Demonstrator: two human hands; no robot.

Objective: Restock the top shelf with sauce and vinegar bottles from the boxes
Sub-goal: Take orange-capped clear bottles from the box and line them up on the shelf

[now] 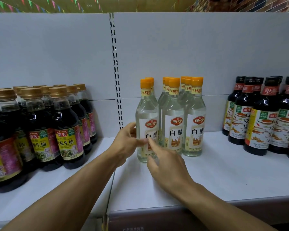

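Note:
Several clear white-vinegar bottles with orange caps stand in a cluster on the white top shelf point(223, 172). The front-left vinegar bottle point(147, 117) is upright at the cluster's left edge. My left hand point(126, 144) grips its lower body from the left side, thumb across the label. My right hand point(165, 162) touches the same bottle's lower front with its fingertips, index finger pointing up at the label. Two more front vinegar bottles point(174, 127) point(194, 127) stand just to its right.
Dark soy sauce bottles with gold caps point(63, 130) crowd the left shelf section. Dark sauce bottles with black caps point(260, 124) fill the right end. A slotted upright point(116, 75) divides the back panels. Bare shelf lies in front of the vinegar.

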